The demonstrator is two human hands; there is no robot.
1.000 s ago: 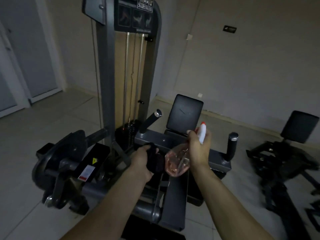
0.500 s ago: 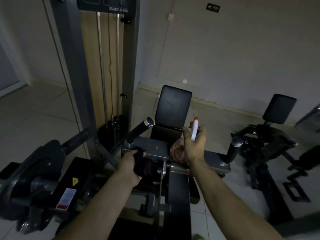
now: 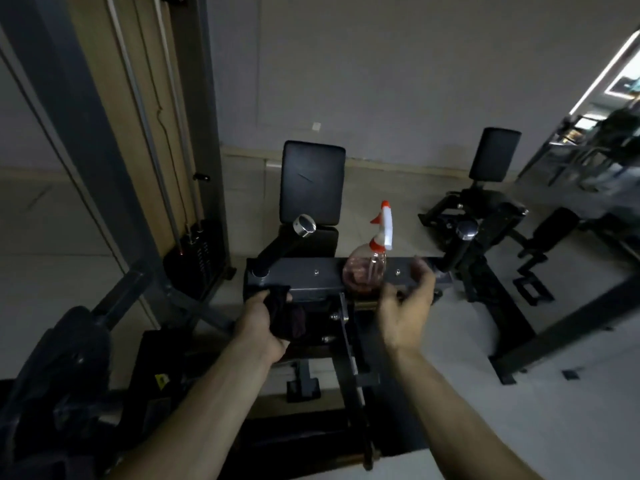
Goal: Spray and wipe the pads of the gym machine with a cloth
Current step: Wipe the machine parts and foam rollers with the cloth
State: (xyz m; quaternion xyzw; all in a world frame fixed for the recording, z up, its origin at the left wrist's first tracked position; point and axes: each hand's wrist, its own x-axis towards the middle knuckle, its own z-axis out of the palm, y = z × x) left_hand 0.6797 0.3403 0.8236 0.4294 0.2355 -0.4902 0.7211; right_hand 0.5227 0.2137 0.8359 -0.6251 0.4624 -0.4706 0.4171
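Upright pink spray bottle (image 3: 370,268), dark crumpled cloth (image 3: 289,315)

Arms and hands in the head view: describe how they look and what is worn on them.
Both are bare. The left forearm and right forearm show no sleeves up to the frame edge. The left hand and right hand wear no gloves; no watch, band or ring shows, though dim light and blur could hide small ones.

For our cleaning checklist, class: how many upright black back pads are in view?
2. The near back pad stands behind the spray bottle; the far back pad stands further right, near the wall. Dim areas may hide more.
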